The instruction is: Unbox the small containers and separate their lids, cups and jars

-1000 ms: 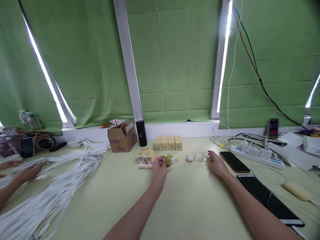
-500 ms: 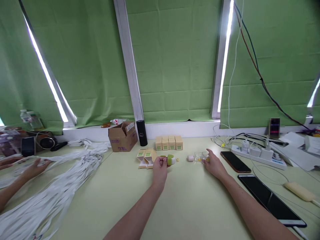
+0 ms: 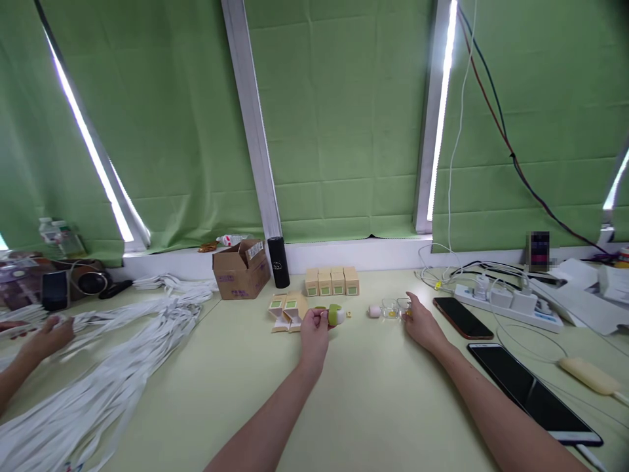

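Note:
My left hand is closed around a small green-and-white object, held above the table; its exact kind is too small to make out. Just right of it lies a tiny yellow piece. My right hand has its thumb and finger around a small clear cup, which it partly hides. Beside that stands another clear cup with something yellow inside, and left of it a pale pink-white cylinder. Two opened cardboard boxes are by my left hand.
Several small cardboard boxes stand in a row behind. A brown carton and black cylinder are at back left. Phones and a power strip lie right. Far left, another person's hand handles white straps.
The other person's hands at the far left have shifted further left with the straps. Both my hands have stayed almost in place, with the same grips.

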`<state>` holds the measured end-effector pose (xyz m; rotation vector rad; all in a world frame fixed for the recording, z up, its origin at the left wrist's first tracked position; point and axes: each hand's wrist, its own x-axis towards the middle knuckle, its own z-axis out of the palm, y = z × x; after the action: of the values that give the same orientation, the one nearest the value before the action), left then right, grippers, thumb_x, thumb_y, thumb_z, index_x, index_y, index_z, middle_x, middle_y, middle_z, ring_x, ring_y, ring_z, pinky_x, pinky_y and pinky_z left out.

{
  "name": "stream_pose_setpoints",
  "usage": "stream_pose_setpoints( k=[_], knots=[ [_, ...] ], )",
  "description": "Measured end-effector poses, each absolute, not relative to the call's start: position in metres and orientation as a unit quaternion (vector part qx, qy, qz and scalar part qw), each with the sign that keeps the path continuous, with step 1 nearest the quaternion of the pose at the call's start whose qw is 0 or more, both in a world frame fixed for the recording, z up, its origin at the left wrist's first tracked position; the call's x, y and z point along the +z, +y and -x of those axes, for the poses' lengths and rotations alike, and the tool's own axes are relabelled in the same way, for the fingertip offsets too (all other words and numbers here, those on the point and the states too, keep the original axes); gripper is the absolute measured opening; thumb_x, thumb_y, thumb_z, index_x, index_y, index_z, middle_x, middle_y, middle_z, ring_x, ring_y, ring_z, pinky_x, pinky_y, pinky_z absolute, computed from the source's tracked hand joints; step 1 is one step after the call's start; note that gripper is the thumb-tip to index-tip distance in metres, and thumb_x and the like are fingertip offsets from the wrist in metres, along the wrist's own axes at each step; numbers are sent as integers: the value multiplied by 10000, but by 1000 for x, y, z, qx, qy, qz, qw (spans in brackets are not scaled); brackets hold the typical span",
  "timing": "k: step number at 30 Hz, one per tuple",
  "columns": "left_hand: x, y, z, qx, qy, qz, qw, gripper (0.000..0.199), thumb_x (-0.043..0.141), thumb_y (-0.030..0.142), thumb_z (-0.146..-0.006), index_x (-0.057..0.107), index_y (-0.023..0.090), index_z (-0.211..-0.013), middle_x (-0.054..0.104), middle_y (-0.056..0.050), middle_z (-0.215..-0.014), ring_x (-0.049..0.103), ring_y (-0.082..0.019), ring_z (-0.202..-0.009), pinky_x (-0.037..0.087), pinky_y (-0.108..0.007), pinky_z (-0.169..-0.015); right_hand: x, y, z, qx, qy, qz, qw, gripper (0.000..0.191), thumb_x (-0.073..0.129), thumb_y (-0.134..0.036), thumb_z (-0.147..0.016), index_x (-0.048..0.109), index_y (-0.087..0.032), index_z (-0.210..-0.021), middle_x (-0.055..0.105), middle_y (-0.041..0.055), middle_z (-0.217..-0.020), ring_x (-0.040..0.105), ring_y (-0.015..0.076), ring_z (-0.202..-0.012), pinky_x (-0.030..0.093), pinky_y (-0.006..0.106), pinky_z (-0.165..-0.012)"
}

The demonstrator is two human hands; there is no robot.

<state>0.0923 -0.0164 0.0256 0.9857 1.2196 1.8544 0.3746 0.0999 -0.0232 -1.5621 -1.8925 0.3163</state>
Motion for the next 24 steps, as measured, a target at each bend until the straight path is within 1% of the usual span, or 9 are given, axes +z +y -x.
stream_pose_setpoints(
  k=[2, 5, 7, 9, 12, 16, 18, 21, 24],
  knots=[
    [26, -17, -92, 716, 468, -376, 358, 433, 818, 533, -749, 613, 165, -847, 714, -59, -823, 682, -180, -795, 598, -353, -787, -24, 100, -375, 121, -723, 594, 332, 685, 489, -176, -924, 263, -158, -1570, 567, 188, -1446, 559, 300, -1345, 458, 416, -1078],
    [27, -19, -93, 715, 457, -367, 380, 412, 826, 504, -762, 603, 168, -847, 720, -65, -850, 692, -183, -816, 608, -370, -817, -20, 97, -374, 87, -720, 580, 369, 723, 515, -173, -891, 262, -163, -1568, 430, 180, -1570, 425, 305, -1461, 406, 457, -1155],
    [28, -20, -94, 712, 446, -362, 404, 393, 829, 479, -775, 595, 171, -845, 734, -81, -891, 707, -192, -828, 616, -399, -841, -12, 91, -372, 42, -721, 556, 411, 714, 526, -161, -868, 305, -179, -1547, 377, 154, -1602, 346, 298, -1506, 348, 484, -1210],
    [30, -22, -95, 706, 433, -359, 430, 373, 835, 444, -777, 587, 172, -841, 748, -100, -933, 726, -205, -836, 621, -430, -865, 0, 81, -366, 1, -733, 509, 451, 666, 523, -154, -865, 371, -193, -1511, 416, 140, -1565, 366, 300, -1484, 338, 507, -1222],
    [32, -25, -98, 698, 415, -358, 462, 357, 842, 396, -756, 573, 175, -833, 763, -115, -943, 751, -227, -831, 622, -456, -884, 17, 60, -347, -33, -766, 410, 494, 554, 499, -165, -903, 457, -217, -1452, 515, 135, -1452, 456, 309, -1395, 405, 537, -1171],
    [36, -30, -102, 673, 401, -357, 508, 344, 821, 357, -713, 544, 182, -817, 770, -111, -832, 771, -252, -748, 630, -447, -822, 28, 26, -313, -27, -819, 284, 498, 489, 508, -174, -950, 487, -257, -1433, 614, 126, -1346, 538, 321, -1302, 471, 556, -1105],
    [37, -32, -103, 656, 404, -359, 527, 328, 801, 337, -694, 536, 187, -814, 766, -98, -779, 767, -247, -697, 630, -411, -756, 30, 11, -298, -17, -832, 249, 495, 530, 507, -164, -962, 437, -258, -1478, 611, 132, -1365, 539, 319, -1310, 493, 560, -1085],
    [37, -34, -104, 633, 423, -373, 530, 300, 768, 324, -672, 535, 189, -804, 747, -69, -699, 735, -218, -588, 609, -355, -645, 34, -5, -288, -5, -859, 199, 472, 600, 469, -116, -969, 357, -267, -1538, 564, 131, -1454, 517, 302, -1361, 497, 556, -1098],
    [38, -36, -105, 617, 446, -386, 521, 285, 749, 339, -664, 541, 190, -793, 713, -37, -620, 711, -205, -535, 585, -325, -589, 37, -11, -288, 6, -882, 166, 441, 602, 426, -78, -967, 375, -285, -1531, 537, 122, -1506, 529, 289, -1367, 526, 533, -1075]
  ],
)
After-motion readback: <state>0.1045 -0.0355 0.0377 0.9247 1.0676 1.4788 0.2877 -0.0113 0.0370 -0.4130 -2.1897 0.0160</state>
